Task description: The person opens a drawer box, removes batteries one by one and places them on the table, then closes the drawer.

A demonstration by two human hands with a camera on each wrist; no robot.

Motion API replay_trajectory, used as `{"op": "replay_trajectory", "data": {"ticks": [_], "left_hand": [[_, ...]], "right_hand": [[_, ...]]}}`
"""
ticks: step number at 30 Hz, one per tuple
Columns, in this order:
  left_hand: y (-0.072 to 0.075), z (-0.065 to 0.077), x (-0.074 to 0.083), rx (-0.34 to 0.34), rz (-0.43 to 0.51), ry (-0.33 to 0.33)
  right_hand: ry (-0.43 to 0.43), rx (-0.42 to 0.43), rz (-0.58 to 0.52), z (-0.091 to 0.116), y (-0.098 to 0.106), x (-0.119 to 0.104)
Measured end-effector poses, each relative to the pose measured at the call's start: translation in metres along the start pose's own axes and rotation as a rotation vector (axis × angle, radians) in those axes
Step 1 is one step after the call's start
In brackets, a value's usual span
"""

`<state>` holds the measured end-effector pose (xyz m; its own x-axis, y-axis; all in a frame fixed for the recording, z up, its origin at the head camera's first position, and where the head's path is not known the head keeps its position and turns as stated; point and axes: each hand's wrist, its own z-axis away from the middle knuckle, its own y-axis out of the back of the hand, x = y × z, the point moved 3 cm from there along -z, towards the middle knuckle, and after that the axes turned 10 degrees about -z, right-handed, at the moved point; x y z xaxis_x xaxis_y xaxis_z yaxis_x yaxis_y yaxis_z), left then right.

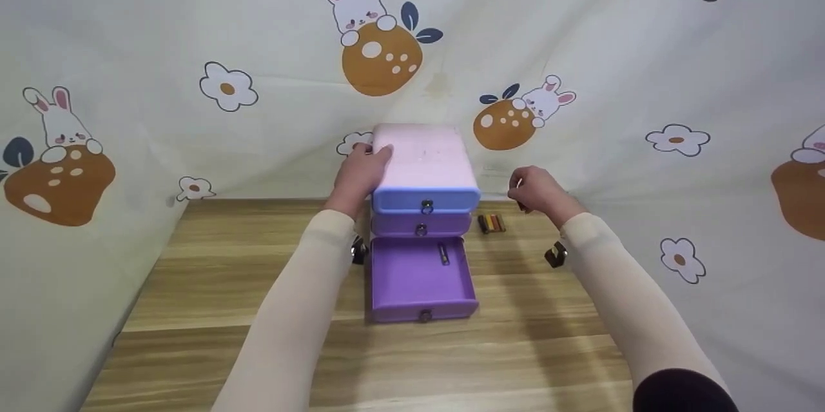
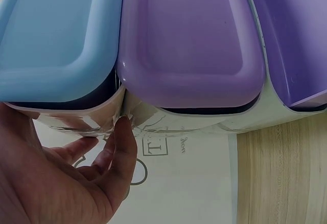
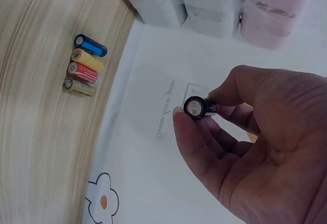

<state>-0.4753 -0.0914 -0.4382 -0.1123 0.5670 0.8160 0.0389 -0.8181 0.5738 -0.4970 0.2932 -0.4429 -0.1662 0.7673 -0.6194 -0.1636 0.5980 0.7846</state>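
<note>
A small drawer cabinet with a pink top stands at the back of the table. My left hand rests against its left side, fingertips touching the wall beside the blue top drawer. Below are a purple middle drawer, pushed in, and a purple bottom drawer, pulled out with a small dark cylinder lying inside. To the cabinet's right, my right hand pinches a small black cylinder between thumb and fingers. Its round end bears a pale label; its far part is hidden.
Several batteries, blue, yellow, red and tan, lie side by side on the wooden table, right of the cabinet. A patterned white cloth hangs close behind. Metal pulls stick out from the drawer fronts.
</note>
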Motion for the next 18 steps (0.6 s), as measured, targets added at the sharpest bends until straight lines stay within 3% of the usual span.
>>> {"op": "replay_trajectory", "data": {"ticks": [18], "left_hand": [[-0.001, -0.003, 0.001, 0.012, -0.026, 0.002]], "right_hand": [[-0.052, 0.001, -0.025, -0.006, -0.010, 0.021]]}}
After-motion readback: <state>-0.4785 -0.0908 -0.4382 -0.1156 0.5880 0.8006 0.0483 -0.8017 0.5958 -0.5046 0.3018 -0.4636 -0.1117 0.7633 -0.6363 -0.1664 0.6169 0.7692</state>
